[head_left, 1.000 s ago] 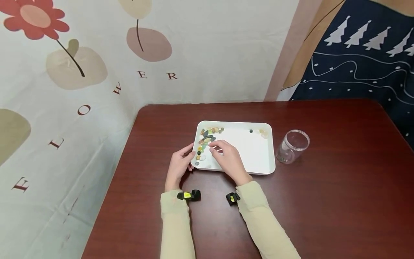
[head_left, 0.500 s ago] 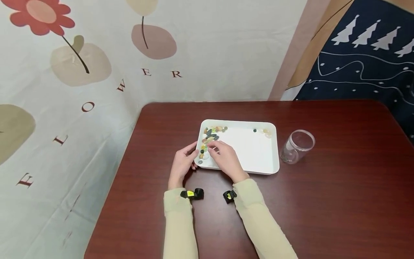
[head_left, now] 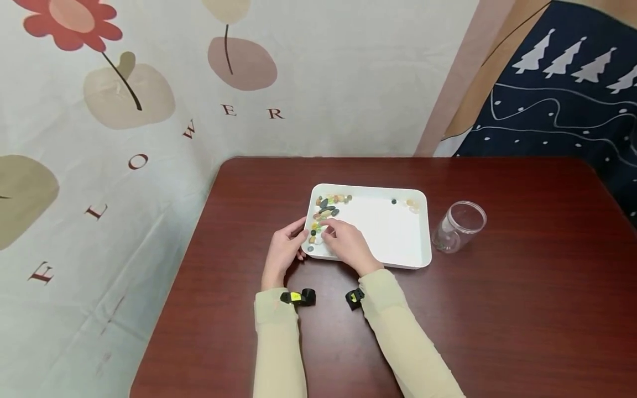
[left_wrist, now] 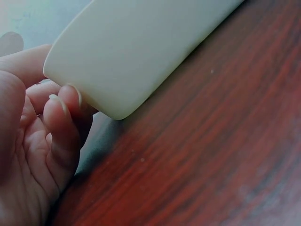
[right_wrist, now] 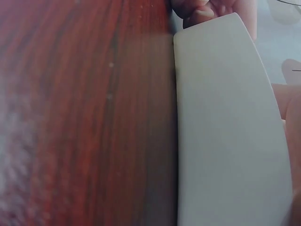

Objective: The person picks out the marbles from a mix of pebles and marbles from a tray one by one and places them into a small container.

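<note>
Long, pale yellow-green sleeves, plain and softly creased, cover both forearms and end in broad cuffs. Chunky black wrist devices sit at the cuffs, each bearing a bright yellow patch, any lettering too small to read. The hands are bare.

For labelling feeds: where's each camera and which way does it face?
Head: head-worn, facing forward and down at tray and jar; left hand and right hand show.
Left wrist: wrist-worn, facing the tray's outer wall; left hand shows.
Right wrist: wrist-worn, facing the tray's near wall; both hands partly show.
Both wrist views share tray and table.
</note>
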The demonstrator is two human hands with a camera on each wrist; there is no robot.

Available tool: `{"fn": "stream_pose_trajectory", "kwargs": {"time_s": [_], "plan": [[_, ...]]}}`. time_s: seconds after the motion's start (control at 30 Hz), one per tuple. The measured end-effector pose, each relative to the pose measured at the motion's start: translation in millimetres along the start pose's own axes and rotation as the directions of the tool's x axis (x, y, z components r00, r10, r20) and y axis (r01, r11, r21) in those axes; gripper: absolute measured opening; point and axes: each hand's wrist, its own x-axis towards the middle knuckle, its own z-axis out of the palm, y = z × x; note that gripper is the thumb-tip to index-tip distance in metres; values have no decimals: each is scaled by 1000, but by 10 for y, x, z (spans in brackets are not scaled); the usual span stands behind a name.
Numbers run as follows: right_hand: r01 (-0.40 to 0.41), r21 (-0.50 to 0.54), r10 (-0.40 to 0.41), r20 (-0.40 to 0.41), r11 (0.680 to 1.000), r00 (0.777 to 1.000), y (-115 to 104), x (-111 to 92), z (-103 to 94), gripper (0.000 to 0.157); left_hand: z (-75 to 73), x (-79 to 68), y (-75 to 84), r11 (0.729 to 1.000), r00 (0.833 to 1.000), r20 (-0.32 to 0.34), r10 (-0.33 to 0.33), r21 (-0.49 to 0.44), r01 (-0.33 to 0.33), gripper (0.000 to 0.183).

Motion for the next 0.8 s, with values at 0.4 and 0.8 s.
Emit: {"fn": "stream_pose_trajectory", "kwargs": {"time_s": [0.4, 0.8], "plan": [[-27, -82, 31, 49, 996, 998, -57, 94, 35, 30, 15, 9, -1, 999, 999, -13, 29, -20, -30, 36], [-78, -154, 86, 51, 985, 995, -89, 105, 92, 28, 27, 3, -6, 998, 999, -13, 45, -42, -45, 37]]}}
